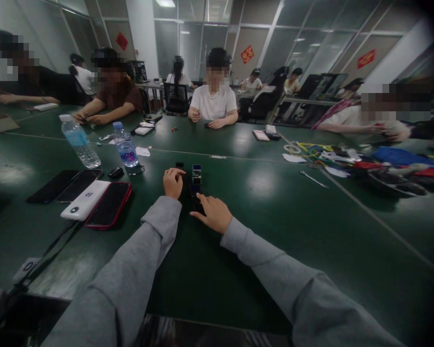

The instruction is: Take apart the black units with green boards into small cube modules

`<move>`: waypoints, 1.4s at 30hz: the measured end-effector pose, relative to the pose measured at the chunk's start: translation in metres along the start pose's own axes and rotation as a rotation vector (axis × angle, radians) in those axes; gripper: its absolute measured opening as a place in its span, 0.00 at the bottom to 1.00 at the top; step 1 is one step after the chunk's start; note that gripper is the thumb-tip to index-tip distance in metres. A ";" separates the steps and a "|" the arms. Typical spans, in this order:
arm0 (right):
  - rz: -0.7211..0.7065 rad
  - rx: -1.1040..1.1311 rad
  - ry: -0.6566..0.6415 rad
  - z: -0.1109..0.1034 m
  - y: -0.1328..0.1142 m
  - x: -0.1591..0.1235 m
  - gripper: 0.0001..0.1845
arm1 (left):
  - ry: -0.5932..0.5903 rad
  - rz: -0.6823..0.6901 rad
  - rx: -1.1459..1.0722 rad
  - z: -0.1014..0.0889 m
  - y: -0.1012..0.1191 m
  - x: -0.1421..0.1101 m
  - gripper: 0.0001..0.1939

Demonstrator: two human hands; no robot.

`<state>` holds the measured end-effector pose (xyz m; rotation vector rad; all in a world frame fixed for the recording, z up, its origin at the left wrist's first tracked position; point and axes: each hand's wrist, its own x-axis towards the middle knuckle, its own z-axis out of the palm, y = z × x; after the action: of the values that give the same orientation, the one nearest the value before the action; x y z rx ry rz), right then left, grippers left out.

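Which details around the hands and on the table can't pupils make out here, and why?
All in the head view:
1. Dark item at the right hand: dim, partly covered by that hand.
2. Small block beyond it: any markings are too small.
3. Left hand: too small to tell whether it touches the black piece.
4. Cable heap: tangled, blurred.
5. Dark object, lower left: cut off by the bottom edge.

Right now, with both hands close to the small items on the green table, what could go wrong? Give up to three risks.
1. The small boxy device sits close to the left hand and right hand, so a careless move might knock it.
2. The small dark piece hardly stands out from the green table and could be overlooked.
3. The blue-capped bottle, if tipped, might strike the red-edged phone.
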<state>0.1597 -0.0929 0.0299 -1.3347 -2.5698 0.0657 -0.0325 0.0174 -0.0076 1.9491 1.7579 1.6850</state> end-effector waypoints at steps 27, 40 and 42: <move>-0.123 0.061 0.299 0.044 0.079 0.062 0.23 | 0.042 -0.318 -0.188 0.017 -0.032 0.007 0.08; 0.093 0.086 0.396 0.044 0.086 0.060 0.24 | 0.020 -0.380 -0.206 0.019 -0.036 0.007 0.08; 0.080 0.109 0.337 0.044 0.087 0.060 0.25 | 0.019 -0.381 -0.197 0.018 -0.035 0.007 0.09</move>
<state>0.1862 0.0094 -0.0142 -1.2852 -2.2024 -0.0055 -0.0456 0.0461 -0.0320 1.4147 1.7511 1.6679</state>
